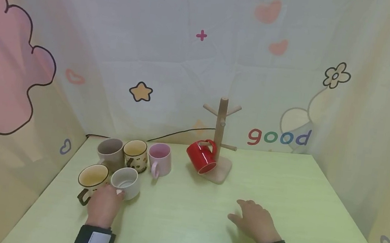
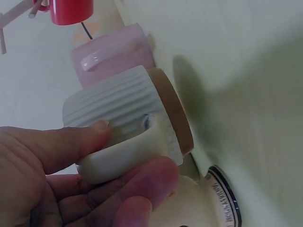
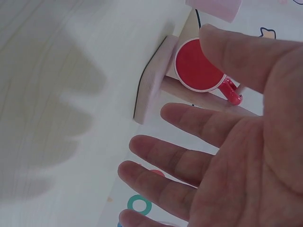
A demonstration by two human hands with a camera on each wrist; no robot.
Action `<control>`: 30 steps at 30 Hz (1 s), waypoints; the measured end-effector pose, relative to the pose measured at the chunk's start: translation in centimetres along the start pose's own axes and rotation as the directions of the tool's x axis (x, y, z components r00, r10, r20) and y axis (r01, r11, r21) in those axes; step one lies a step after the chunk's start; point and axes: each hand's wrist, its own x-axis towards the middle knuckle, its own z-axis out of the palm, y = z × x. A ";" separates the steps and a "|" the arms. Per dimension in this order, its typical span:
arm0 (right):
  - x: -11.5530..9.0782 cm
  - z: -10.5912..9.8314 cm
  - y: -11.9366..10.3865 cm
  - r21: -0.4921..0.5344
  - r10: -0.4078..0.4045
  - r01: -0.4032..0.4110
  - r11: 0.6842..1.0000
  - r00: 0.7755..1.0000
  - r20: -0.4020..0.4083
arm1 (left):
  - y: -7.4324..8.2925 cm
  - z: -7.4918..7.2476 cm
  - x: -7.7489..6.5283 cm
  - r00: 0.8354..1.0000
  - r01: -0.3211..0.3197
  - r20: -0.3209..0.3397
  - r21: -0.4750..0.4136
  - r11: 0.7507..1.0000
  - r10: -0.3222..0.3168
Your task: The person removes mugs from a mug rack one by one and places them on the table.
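My left hand pinches the handle of a white ribbed mug with a brown base, thumb on one side and fingers curled on the other. I cannot tell whether that mug's base touches the table. Just left of it stands a cream mug with a dark handle. Over the table on the right, my right hand holds nothing, its fingers spread. Nearest ahead of it is a wooden mug tree, where a red mug hangs tilted by its handle from a low peg.
Behind the white mug stand a grey-brown mug, a patterned cream mug and a pink mug, side by side. A printed curtain closes off the table's back and sides. A thin black cord runs along the back.
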 end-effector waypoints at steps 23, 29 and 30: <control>-0.1 0.1 -0.2 0.007 -0.010 0.010 1.000 1.000 0.008 | -1.0 1.2 -0.2 1.000 0.007 0.024 0.042 0.999 -0.008; -0.1 0.0 -0.2 -0.004 -0.014 0.014 1.000 1.000 0.003 | -0.4 0.1 -0.5 1.000 0.010 -0.012 0.037 0.999 -0.009; -0.1 0.0 -0.2 -0.005 -0.017 0.017 1.000 1.000 0.002 | -0.3 -0.1 -0.5 1.000 0.016 -0.021 0.034 0.999 -0.015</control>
